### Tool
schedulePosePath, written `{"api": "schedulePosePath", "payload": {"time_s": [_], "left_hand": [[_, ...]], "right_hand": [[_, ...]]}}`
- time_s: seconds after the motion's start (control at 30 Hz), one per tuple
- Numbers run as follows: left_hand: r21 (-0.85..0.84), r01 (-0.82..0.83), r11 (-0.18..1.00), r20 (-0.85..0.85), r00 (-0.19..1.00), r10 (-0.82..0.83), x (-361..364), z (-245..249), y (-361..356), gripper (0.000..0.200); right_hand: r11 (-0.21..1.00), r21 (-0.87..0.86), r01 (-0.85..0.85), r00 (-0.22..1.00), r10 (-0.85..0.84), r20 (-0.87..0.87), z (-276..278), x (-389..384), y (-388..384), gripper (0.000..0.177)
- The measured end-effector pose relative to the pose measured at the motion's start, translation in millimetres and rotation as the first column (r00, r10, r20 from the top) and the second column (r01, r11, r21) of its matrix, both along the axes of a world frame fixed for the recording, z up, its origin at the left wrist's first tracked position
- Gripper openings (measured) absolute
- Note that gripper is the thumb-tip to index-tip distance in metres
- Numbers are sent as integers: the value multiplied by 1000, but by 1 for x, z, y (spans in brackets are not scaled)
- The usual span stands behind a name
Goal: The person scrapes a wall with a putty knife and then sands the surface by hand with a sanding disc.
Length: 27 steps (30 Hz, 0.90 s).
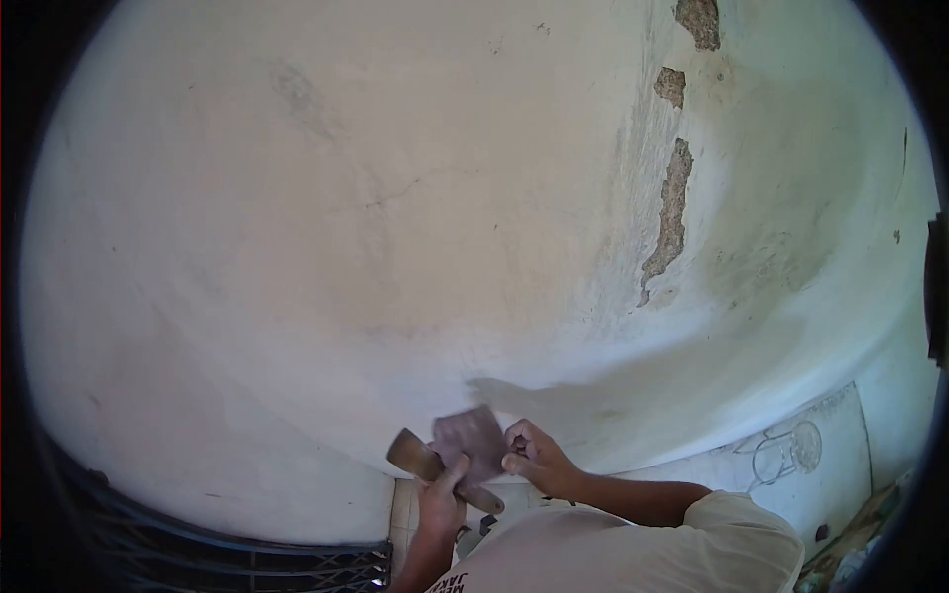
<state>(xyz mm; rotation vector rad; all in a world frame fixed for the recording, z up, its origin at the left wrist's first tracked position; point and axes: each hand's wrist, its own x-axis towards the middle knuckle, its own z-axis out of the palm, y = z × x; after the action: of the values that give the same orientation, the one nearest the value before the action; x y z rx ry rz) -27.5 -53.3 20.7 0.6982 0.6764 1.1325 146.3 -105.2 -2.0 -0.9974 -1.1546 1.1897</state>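
Low in the middle of the view, my left hand (443,502) is wrapped round a scraper (415,455) with a wide blade and a handle that sticks out to the right. A flat greyish-brown sheet (470,440), blurred at its edges, lies against the scraper and between my two hands. At the sheet's right edge is my right hand (532,459), its fingers curled in a pinch; what they hold is too small to tell. Both hands are in front of the pale wall (395,247).
Patches of broken plaster (672,212) run down the wall's corner at the right. A dark metal lattice (267,568) stands at the lower left. A clear glass-like object (788,453) and a pile of mixed items (855,553) are at the lower right.
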Motion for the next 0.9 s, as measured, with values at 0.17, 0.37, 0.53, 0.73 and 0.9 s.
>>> {"api": "schedulePosePath", "payload": {"time_s": [0.17, 0.37, 0.53, 0.73, 0.9], "left_hand": [[-38, -125, 991, 117, 985, 129, 12, 13, -4, 37], [-90, -67, 994, 214, 973, 85, 7, 8, -15, 41], [-96, -76, 992, 214, 972, 95, -17, 12, -22, 50], [-79, -59, 995, 242, 967, 77, -44, -10, -28, 52], [-135, -104, 985, 242, 961, 135, -35, 3, -47, 48]], "right_hand": [[990, 4, -142, 930, 132, 342, -2, -18, -16, 43], [958, -98, -270, 953, 281, 115, -3, -30, -19, 46], [927, -189, -323, 902, 362, 234, 3, -36, -32, 45], [862, -347, -369, 862, 457, 221, -2, -39, -43, 49], [828, -425, -366, 862, 474, 180, -3, -24, -64, 46]]}}
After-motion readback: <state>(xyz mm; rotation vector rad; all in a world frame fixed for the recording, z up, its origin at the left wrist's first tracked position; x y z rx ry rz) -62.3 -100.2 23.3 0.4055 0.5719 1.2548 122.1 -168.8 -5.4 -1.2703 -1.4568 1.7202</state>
